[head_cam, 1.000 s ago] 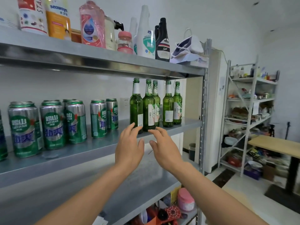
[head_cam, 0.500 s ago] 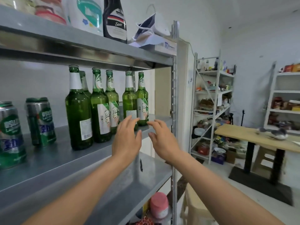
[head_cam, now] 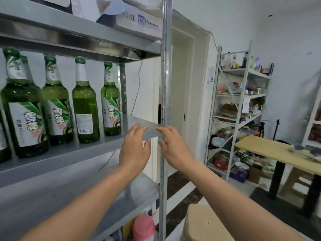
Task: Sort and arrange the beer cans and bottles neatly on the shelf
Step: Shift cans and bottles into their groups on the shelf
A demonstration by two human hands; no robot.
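Metal shelf (head_cam: 69, 153), extending leftward from both hands. Green beer bottles (head_cam: 86, 108) stand upright in a row on it, left of the left hand (head_cam: 134, 150). Left hand and right hand (head_cam: 173, 148) are raised side by side, fingers extended and loosely spread, holding nothing.

The person's left hand (head_cam: 134, 150) and right hand (head_cam: 173, 148) are bare. Both forearms are bare skin too, uncovered all the way down to the lower edge of the view. The right thumbnail looks short and plain.
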